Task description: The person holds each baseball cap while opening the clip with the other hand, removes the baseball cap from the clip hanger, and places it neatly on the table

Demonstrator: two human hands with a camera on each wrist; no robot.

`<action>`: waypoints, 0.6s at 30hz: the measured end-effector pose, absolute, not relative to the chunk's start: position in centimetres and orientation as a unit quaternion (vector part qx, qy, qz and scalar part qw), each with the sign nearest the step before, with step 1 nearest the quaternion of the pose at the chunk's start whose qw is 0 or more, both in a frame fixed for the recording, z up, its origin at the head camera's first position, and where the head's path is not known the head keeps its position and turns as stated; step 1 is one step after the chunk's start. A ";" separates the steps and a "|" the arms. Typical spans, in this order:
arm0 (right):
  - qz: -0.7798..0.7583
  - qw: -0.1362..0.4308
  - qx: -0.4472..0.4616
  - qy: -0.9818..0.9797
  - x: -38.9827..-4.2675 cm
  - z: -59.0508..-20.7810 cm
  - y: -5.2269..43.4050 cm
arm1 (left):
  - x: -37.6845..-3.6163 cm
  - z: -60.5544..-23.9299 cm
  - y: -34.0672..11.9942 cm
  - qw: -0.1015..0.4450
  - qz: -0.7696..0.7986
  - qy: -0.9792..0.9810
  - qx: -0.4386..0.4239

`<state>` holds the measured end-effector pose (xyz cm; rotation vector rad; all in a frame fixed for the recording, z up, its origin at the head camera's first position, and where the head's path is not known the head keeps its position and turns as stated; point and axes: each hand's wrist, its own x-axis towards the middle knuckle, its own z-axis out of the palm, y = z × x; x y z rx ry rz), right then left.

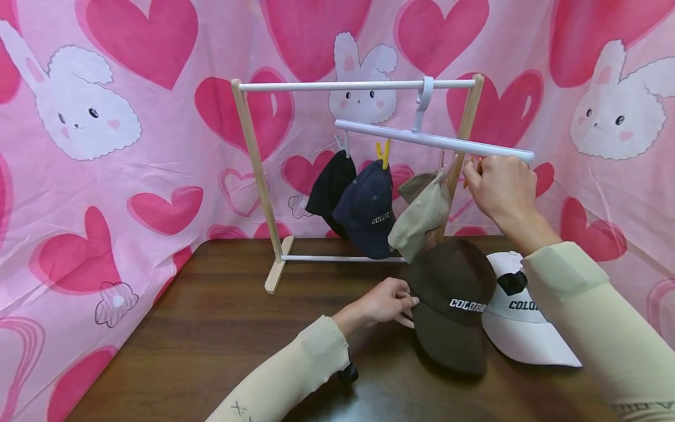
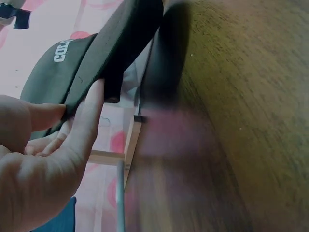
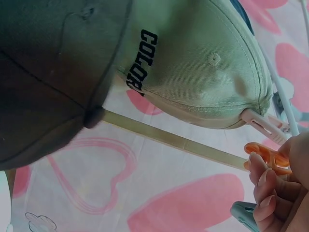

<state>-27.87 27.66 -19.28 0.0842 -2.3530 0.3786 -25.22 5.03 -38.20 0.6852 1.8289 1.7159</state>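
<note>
1. My left hand (image 1: 382, 305) is low over the bench, its fingers (image 2: 84, 121) curled on the edge of the dark brown baseball cap with white lettering (image 1: 452, 305). The thumb lies on one side of the fabric and the fingertips press from the other, so I have it in a light pinch.
2. That brown cap rests on the dark wooden bench (image 1: 221, 340) with its brim towards me, tilted up a little at the side I hold.
3. My right hand (image 1: 501, 187) is raised to the long white plastic hanger bar (image 1: 432, 139), its fingers (image 3: 263, 181) bent round a small orange plastic clothes peg (image 3: 265, 157) hanging below the bar. I pinch the peg; I cannot tell whether its jaws are parted.
4. Just beside that peg, a pale pink peg (image 3: 258, 123) grips the rim of the khaki-green cotton cap (image 1: 422, 214), which hangs from the bar.
5. Further left along the bar hang a navy blue cap (image 1: 366, 208) from a yellow peg (image 1: 384, 153) and a black cap (image 1: 331, 186) from a pale peg.
6. The bar hooks over the top rail of a small wooden-framed rack with white rods (image 1: 253, 158), standing on the bench.
7. A white cap with dark lettering (image 1: 522, 328) lies on the bench, touching the brown cap on its right.
8. A pink cloth printed with hearts and white rabbits (image 1: 105, 146) hangs behind.
</note>
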 end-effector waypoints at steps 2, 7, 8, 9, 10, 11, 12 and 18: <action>0.148 0.368 0.031 -0.918 -27.9 -19.3 27.7 | -25.2 -38.3 5.1 0.276 0.634 0.680 0.244; 0.152 0.366 0.028 -0.918 -27.9 -19.2 27.5 | -25.1 -38.4 5.2 0.290 0.628 0.687 0.221; 0.154 0.365 0.028 -0.918 -27.9 -19.2 27.4 | -25.1 -38.4 5.2 0.292 0.627 0.689 0.217; 0.156 0.363 0.028 -0.918 -27.9 -19.2 27.4 | -25.0 -38.4 5.2 0.294 0.625 0.691 0.213; 0.156 0.362 0.028 -0.918 -27.8 -19.2 27.3 | -25.0 -38.4 5.2 0.295 0.623 0.693 0.209; 0.157 0.362 0.027 -0.919 -27.8 -19.2 27.2 | -25.0 -38.4 5.2 0.296 0.621 0.696 0.206; 0.157 0.361 0.027 -0.919 -27.8 -19.2 27.2 | -25.0 -38.4 5.3 0.295 0.619 0.699 0.203; 0.158 0.359 0.022 -0.920 -27.7 -19.4 27.1 | -24.6 -38.5 5.4 0.284 0.588 0.733 0.191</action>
